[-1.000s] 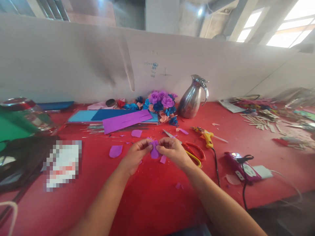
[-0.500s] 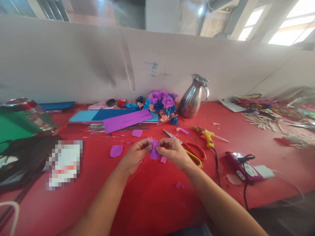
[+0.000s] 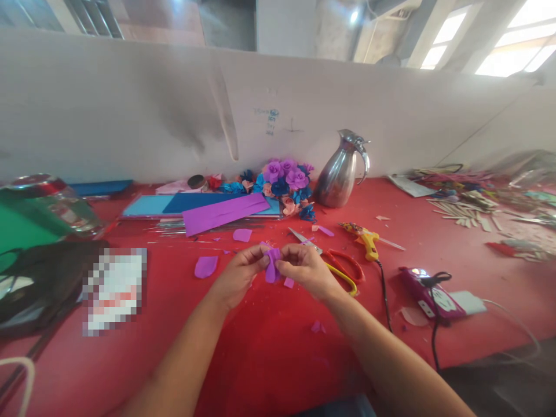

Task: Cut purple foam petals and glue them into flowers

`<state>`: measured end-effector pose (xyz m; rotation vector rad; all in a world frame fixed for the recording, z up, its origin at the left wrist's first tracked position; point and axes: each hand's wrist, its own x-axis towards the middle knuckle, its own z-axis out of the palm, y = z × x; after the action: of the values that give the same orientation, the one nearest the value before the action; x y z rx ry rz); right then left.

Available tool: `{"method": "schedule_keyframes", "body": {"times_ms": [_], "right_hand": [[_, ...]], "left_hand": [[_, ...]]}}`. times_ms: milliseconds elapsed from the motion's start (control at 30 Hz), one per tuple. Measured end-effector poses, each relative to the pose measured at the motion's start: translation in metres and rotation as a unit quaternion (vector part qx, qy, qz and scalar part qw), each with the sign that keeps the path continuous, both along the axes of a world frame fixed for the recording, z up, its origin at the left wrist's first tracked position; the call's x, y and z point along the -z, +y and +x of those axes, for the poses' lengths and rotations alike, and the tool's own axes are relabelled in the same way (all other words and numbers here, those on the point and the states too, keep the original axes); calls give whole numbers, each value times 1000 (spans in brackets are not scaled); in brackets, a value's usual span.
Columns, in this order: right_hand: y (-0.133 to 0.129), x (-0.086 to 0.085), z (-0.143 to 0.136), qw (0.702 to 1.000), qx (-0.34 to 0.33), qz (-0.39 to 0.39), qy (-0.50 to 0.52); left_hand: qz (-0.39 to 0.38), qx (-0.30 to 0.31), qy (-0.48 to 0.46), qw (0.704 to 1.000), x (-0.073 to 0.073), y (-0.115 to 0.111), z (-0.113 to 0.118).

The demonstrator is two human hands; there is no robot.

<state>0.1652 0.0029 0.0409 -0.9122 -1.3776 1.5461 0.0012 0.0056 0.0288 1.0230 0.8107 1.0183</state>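
Note:
A small piece of purple crepe paper [image 3: 272,267] is pinched between both hands above the red table [image 3: 260,359]. My left hand [image 3: 240,273] grips its left side with thumb and fingers. On the other side, my right hand [image 3: 306,266] pinches the paper with thumb and forefinger. The piece looks creased, with a fold down its middle. Cut purple petals [image 3: 205,267] lie left of my left hand. Scissors [image 3: 343,270] with red and yellow handles rest just beyond and right of my right hand, partly hidden by it.
A yellow glue gun [image 3: 367,243] with a black cord lies at right, near a pink power strip [image 3: 434,295]. Behind the hands are a purple paper strip [image 3: 226,214], a bunch of paper flowers [image 3: 286,179] and a steel jug [image 3: 339,174]. A glass jar [image 3: 65,202] stands far left.
The purple paper between my fingers has become more creased and folded along its middle. Both hands stay in nearly the same place.

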Motion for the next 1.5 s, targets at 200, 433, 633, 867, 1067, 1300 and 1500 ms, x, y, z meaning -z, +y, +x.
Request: {"method": "schedule_keyframes", "body": {"times_ms": [200,433,633,867,1067,1300,1500], "right_hand": [[1,-3,-1,998,-15,-45,49],[0,-2,-2,999,-3,-34,11],[4,5,-1,997,15,-74,4],[7,8,1,995,44,-84,-23],[7,11,0,995,45,-79,-48],[9,12,1,994,52,-71,-70],[9,24,1,984,63,33,-161]], "left_hand": [[-22,13,-38,999,4,1,-3],[14,-28,24,999,3,1,2],[50,-104,80,990,-7,9,-25],[27,-247,260,933,-18,10,-83],[52,-152,429,889,13,22,-80],[143,-197,526,815,18,29,-85],[177,-192,576,775,13,27,-89]]}}
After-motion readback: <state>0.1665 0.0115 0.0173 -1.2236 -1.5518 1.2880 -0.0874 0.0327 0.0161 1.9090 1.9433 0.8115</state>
